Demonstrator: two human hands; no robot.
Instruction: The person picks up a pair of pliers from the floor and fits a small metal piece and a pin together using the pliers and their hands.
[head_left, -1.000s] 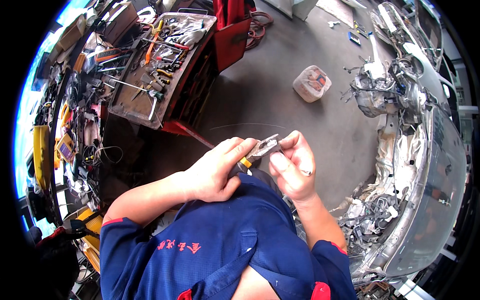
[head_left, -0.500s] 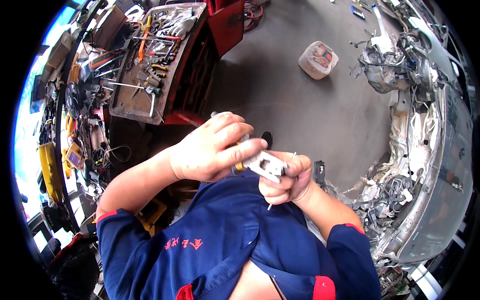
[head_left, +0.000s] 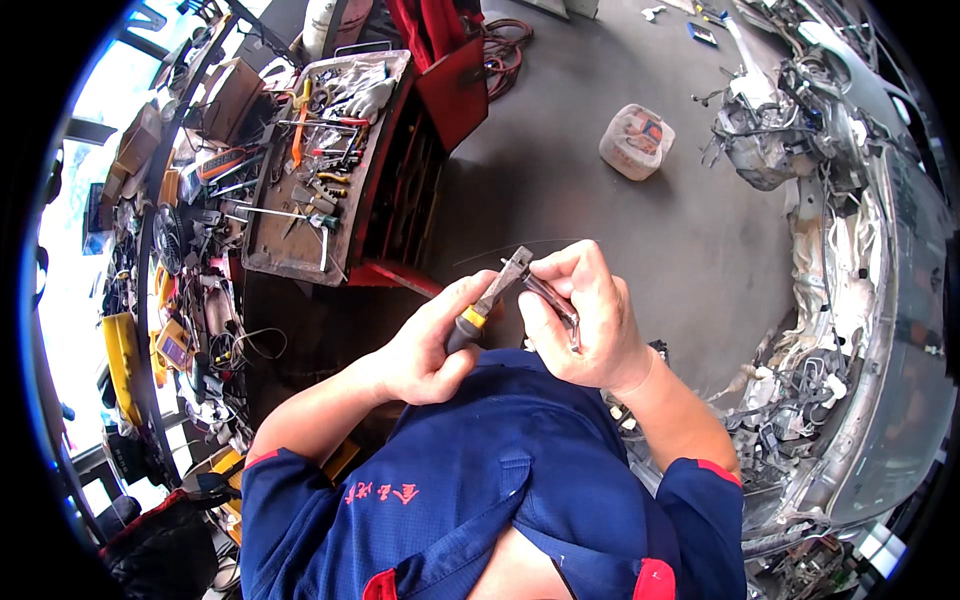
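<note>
My left hand is closed around a pair of pliers with black and yellow grips, its metal jaws pointing up and to the right. Between the fingers and thumb of my right hand is a dark reddish-brown, elongated piece with a shiny metal end; its exact kind cannot be made out. The tips of the pliers are right beside the upper end of this piece, close to my right fingertips. A thin dark line, like a fine wire, runs across behind the jaws.
Left of my hands stands a red tool cabinet, its tray top covered with hand tools and gloves. A cluttered shelf lies further left. A whitish plastic tub sits on the floor ahead. Along the right is a stripped vehicle body with exposed wiring.
Both hands have shifted and turned; the pliers now point up and away. The dark piece in my right hand has come into view. The surroundings sit slightly lower in the picture.
</note>
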